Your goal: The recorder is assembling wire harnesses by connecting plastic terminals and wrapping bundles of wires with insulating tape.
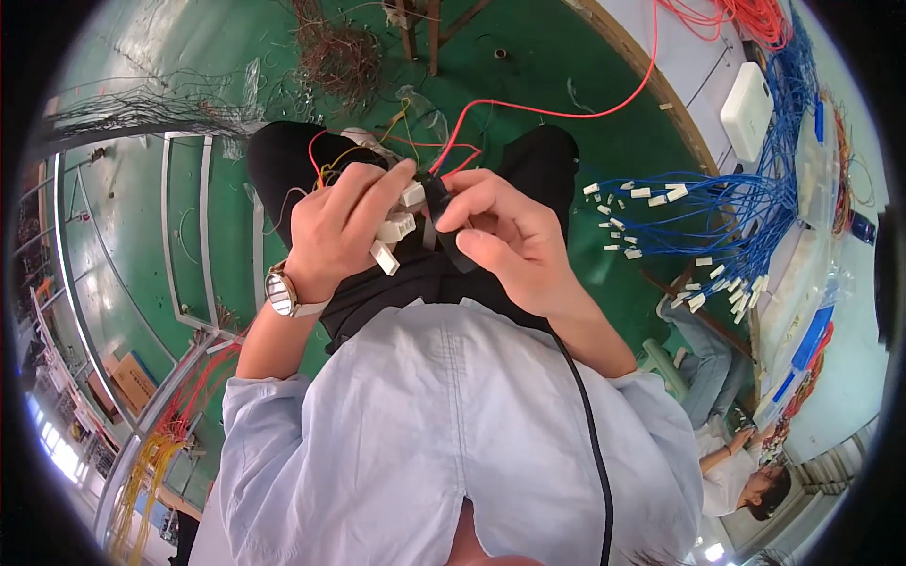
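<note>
Over my lap, my left hand (338, 226) is closed around several white plastic wire connectors (396, 227) that stick out on its right side. Red and yellow wires (326, 173) come out above its fingers. Close beside it, my right hand (510, 238) pinches a small black part (437, 198), perhaps a connector housing, between thumb and fingers. A long red wire (557, 112) runs from near that black part up to the table at the upper right. The fingers hide how the wires meet the black part.
Blue wires (727, 203) with white connector ends hang off the table (694, 57) on my right, near a white box (746, 111). Another person (741, 472) sits lower right. Metal frames (175, 236) stand left. Tangled wire (340, 57) lies ahead. A black cable (590, 424) crosses my shirt.
</note>
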Tool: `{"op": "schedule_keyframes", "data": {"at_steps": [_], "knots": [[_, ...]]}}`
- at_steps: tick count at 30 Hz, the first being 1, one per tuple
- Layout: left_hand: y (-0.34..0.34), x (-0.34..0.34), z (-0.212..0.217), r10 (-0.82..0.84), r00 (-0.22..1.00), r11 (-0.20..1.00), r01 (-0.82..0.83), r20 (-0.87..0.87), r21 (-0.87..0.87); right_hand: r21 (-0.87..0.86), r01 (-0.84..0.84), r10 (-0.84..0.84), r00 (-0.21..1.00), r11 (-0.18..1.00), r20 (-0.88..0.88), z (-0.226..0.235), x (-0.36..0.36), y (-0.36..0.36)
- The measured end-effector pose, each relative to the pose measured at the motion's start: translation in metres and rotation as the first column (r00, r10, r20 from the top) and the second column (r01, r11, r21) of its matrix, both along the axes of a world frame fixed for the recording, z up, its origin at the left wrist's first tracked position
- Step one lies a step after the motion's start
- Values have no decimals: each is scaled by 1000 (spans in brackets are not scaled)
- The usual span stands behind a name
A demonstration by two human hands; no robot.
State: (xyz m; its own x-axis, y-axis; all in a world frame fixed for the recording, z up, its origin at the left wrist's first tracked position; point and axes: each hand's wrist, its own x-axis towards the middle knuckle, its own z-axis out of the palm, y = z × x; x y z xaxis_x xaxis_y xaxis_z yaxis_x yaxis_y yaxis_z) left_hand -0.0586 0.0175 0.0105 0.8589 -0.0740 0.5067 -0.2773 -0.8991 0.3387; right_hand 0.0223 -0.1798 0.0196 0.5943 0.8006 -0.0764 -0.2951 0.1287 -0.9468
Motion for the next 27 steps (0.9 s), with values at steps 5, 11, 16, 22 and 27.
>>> {"op": "schedule_keyframes", "data": {"at_steps": [5,11,16,22,27], "knots": [[-3,0,4,21,999,999,-19,-49,49,-27,44,-38,983,999,180,-5,2,5],[-20,0,-3,115,989,970,-131,-89,-202,-123,174,-161,981,977,109,-8,-8,11],[-24,4,5,106,970,797,-214,-219,-564,-277,162,-123,981,947,153,4,3,17],[-23,-1,8,83,973,755,-204,-217,-623,-347,79,-40,992,935,118,12,17,18],[-28,-9,-3,61,976,547,-207,-208,-811,-374,206,-84,945,904,317,18,6,26]]}}
